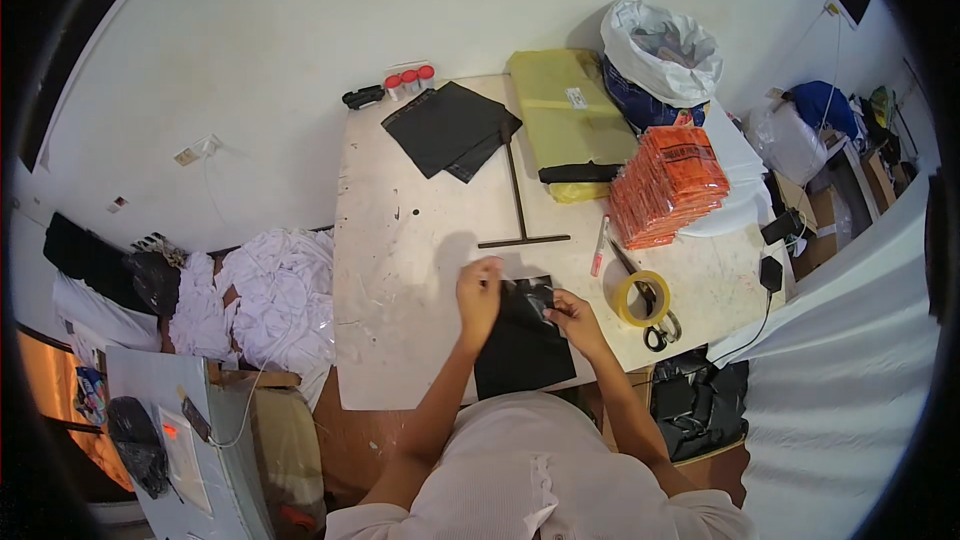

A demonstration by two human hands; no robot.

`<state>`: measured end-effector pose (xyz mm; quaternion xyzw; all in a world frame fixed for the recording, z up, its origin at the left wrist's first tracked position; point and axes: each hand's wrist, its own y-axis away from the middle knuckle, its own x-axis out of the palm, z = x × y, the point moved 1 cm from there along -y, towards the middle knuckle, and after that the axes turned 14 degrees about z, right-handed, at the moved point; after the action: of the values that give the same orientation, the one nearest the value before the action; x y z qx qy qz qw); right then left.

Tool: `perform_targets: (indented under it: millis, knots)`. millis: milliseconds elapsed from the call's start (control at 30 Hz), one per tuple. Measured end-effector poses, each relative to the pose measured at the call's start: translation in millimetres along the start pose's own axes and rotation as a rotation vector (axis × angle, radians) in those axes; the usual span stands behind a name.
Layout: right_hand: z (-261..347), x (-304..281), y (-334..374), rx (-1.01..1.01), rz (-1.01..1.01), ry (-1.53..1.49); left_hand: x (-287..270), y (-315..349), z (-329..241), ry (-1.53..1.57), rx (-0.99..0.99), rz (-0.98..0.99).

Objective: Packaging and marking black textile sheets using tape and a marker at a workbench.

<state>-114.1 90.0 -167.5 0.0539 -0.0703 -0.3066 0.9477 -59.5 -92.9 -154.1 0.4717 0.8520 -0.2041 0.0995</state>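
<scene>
A flat black plastic bag (524, 352) lies at the table's near edge, in front of my body. Near its top is a shiny, clear-looking patch. My right hand (573, 318) pinches the bag at its upper right side. At the upper left corner, my left hand (479, 292) is closed with its fingers curled, and what it may hold is too small to make out. Just beyond the hands, a dark T-shaped bar (520, 202) rests on the table. Two more black bags (445, 130) overlap farther back.
On the right of the table (390, 340) are scissors (655, 339), a yellow tape roll (622, 312), a marker (600, 246) and stacked orange packets (665, 190). Behind them stand a yellow-wrapped package (565, 130) and a white-lined bag (700, 80). White cloth (280, 285) is heaped at left.
</scene>
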Motion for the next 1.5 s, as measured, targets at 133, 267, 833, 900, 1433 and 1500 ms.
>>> perform_targets:
  millis: [133, 267, 833, 900, 1433, 1500]
  knots:
    - [-19.9, -16.0, 5.7, 0.0, -0.145, -0.102, -61.5, -15.1, 37.9, 0.074, -0.128, -0.368]
    - [-33.4, -31.1, 12.8, 0.054, -0.205, -0.041, -116.4, -16.0, 52.4, 0.04, -0.292, -0.511]
    - [5.2, -44.7, -18.4, 0.263, -0.254, 0.258, -120.7, 10.6, 72.2, -0.664, -0.511, -0.116]
    - [1.7, -45.8, -22.3, 0.24, -0.237, 0.187, -120.0, 10.0, 83.6, -0.448, -0.524, -0.056]
    - [-13.4, -45.7, -35.0, 0.092, -0.166, 0.061, -91.1, 3.5, 64.9, -0.102, -0.186, -0.103]
    - [-14.8, -45.7, -33.5, 0.08, -0.166, 0.061, -68.2, -0.8, 70.5, 0.026, -0.17, 0.068]
